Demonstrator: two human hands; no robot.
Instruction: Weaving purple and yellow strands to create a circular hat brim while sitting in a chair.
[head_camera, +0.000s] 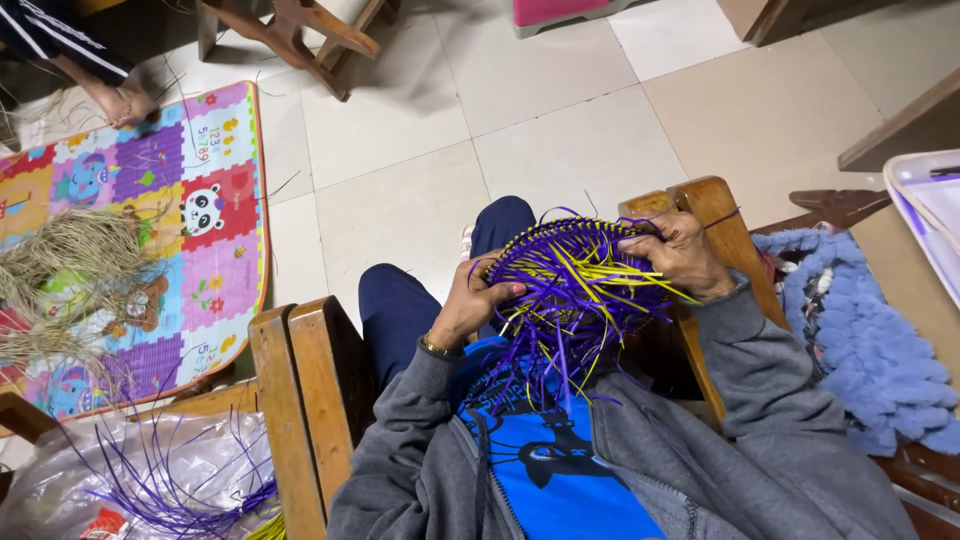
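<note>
The left hand (470, 300) and right hand (680, 250) both pinch the rim of a purple and yellow basket (575, 280) over the lap, at 12 o'clock from the chest. The round part looks woven. Many loose strips (560, 370) hang unwoven.

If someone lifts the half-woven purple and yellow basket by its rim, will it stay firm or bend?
The basket probably flexes somewhat: it is woven from thin flat strips, and both hands, left hand and right hand, grip its rim. It looks light for its size. The loose strip ends hang limp, so they would likely flop and snag.
</note>
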